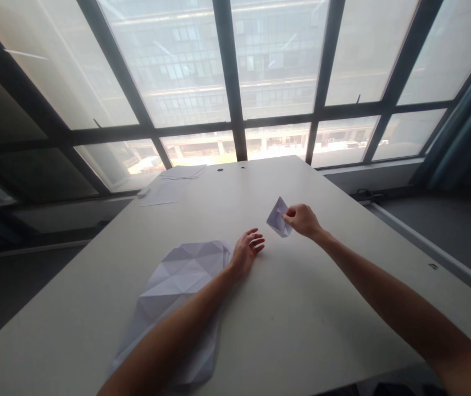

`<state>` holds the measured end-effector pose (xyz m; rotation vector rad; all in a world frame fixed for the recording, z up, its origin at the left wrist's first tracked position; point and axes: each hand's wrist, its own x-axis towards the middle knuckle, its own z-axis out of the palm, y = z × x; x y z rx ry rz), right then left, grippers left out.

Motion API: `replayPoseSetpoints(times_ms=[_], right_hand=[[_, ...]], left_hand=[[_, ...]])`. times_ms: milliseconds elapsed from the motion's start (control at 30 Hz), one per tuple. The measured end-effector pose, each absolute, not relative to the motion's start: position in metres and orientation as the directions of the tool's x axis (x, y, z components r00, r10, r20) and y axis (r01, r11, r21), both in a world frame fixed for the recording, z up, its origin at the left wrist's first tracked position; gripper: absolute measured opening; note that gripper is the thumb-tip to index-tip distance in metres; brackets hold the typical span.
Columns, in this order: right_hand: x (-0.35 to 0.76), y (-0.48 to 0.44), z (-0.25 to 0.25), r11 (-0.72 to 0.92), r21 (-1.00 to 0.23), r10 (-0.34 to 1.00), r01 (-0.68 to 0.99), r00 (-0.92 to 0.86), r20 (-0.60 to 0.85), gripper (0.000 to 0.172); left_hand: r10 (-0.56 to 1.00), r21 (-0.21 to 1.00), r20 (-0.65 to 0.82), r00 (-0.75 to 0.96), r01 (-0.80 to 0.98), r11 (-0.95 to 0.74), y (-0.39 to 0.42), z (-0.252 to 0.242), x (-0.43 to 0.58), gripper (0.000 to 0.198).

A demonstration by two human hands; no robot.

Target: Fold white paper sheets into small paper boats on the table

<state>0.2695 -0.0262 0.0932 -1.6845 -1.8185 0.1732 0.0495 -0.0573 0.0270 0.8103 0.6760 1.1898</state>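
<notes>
My right hand (302, 221) pinches a small folded white paper piece (278, 218) by its edge, holding it just above the table. My left hand (246, 252) rests on the table with its fingers spread and nothing in them. Beside that hand lies a large sheet of white paper (177, 291), creased into many triangular facets. My left forearm (169, 341) crosses over the sheet and hides its lower part.
The white table (293, 308) runs toward a wall of large windows. Loose paper sheets (163, 192) and a small stack (182, 172) lie at its far left corner. Two small holes mark the far edge. Dark floor lies on both sides.
</notes>
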Motion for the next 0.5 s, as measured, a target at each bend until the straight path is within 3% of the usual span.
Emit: replayPoseSetpoints(times_ms=[233, 500], right_hand=[[0.29, 0.077, 0.113, 0.001, -0.369, 0.995, 0.929, 0.035, 0.092, 0.016], [0.288, 0.145, 0.102, -0.102, -0.29, 0.995, 0.952, 0.099, -0.025, 0.022]], left_hand=[[0.969, 0.855, -0.07, 0.239, -0.487, 0.182, -0.057, 0.027, 0.05, 0.036], [0.966, 0.846, -0.081, 0.246, -0.496, 0.197, -0.055, 0.023, 0.049, 0.037]])
